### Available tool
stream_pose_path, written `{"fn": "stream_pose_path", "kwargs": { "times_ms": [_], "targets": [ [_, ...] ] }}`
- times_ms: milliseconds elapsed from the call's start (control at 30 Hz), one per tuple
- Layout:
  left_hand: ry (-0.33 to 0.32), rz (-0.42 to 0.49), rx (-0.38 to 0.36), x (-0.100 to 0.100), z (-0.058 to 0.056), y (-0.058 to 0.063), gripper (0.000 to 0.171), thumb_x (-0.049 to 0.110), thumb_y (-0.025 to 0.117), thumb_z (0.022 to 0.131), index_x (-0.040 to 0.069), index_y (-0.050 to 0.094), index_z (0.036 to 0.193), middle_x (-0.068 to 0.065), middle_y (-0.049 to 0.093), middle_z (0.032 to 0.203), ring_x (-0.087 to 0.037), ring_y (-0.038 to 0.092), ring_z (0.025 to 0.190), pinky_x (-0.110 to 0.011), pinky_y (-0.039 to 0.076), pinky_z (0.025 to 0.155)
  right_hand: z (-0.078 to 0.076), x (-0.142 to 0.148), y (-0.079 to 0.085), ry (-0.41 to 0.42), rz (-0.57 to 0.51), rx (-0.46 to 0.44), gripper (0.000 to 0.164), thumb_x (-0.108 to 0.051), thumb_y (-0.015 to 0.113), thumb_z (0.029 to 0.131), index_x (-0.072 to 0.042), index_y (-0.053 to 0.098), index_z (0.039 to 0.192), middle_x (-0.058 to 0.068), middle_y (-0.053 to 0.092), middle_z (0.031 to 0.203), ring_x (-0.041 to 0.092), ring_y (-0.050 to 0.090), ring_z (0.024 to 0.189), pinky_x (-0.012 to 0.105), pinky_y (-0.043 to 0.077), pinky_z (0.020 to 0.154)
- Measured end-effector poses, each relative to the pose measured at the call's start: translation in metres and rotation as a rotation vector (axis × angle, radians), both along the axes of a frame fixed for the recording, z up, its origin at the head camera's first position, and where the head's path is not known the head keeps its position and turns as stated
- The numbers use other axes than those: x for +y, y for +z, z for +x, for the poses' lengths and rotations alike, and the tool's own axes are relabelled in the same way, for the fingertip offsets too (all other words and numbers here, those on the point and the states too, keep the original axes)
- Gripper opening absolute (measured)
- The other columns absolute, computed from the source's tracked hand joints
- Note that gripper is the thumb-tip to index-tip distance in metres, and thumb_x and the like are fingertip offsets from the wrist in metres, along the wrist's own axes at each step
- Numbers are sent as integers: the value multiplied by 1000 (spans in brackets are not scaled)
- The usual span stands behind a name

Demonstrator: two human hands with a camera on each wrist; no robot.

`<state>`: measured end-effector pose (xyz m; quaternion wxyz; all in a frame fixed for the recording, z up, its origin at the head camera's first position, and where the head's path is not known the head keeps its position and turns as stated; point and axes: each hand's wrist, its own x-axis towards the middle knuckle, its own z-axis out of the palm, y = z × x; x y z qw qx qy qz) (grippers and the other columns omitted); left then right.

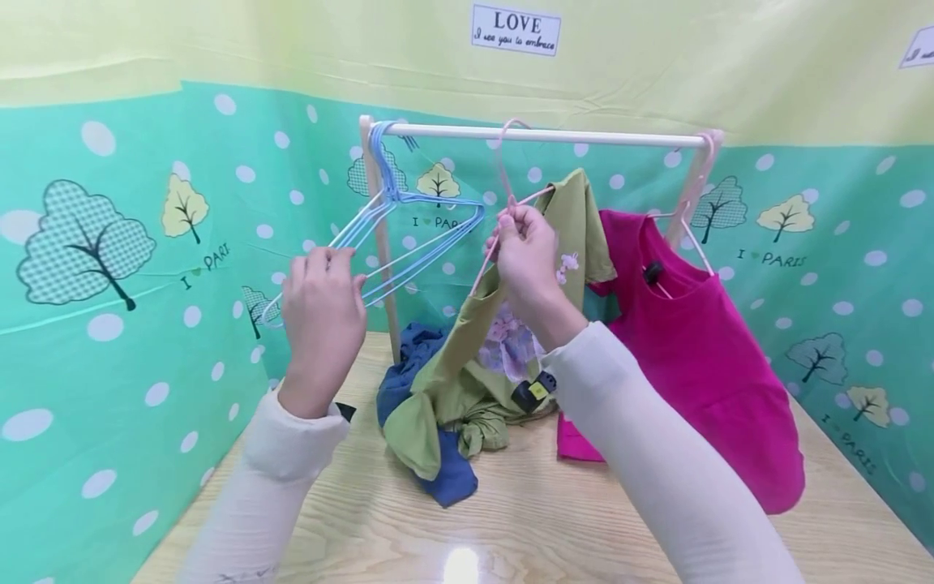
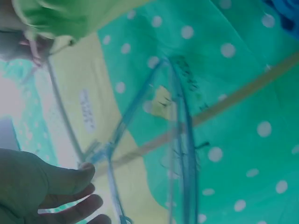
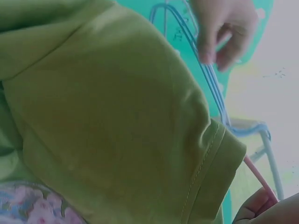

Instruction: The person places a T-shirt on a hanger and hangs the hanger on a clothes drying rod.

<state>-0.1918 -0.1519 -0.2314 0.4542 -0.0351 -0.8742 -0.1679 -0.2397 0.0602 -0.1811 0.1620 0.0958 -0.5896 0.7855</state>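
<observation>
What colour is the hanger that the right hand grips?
The hanger is pink; it shows best in the head view.

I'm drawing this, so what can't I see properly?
Head: the full shape of the crumpled blue cloth, partly covered by the green short-sleeved cloth shirt.
Head: part of the thin pink hanger, hidden by the right hand.
Left wrist: words on the white rectangular label, blurred.
Right wrist: the rest of the pink floral print, cut off by the bottom edge.

Dotted wall cloth [image 1: 168, 438], yellow over green; LOVE label [image 1: 516, 30], 12 o'clock; tree print [image 1: 83, 247], 9 o'clock; wood-grain tabletop [image 1: 350, 519], 6 o'clock.
</observation>
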Motion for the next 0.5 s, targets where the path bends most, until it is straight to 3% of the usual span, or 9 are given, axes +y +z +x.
{"fn": "stream_pose_path", "kwargs": {
  "times_ms": [200,400,500],
  "targets": [
    [56,-39,18,-10,-11,-5,26,3,64,88,-5,61,113,-21,57,105,-39,46,86,-48,40,69,-2,27,23,-39,105,-21,11,-7,42,100,-4,53,97,9,50,86,15,52,73,24,49,67],
    [81,-56,42,-14,-18,-9,21,0,61,89,-6,62,109,-21,58,99,-37,47,80,-47,41,65,0,51,51,-48,197,-126,12,-9,43,100,-4,54,99,8,48,92,15,51,75,25,49,71],
    [88,-72,77,-17,-20,-10,18,-5,57,90,-6,63,107,-21,58,96,-37,47,76,-46,42,61,2,63,64,-70,295,-179,15,-11,43,101,-3,55,105,7,49,97,15,52,78,24,48,72]
  ]
}}
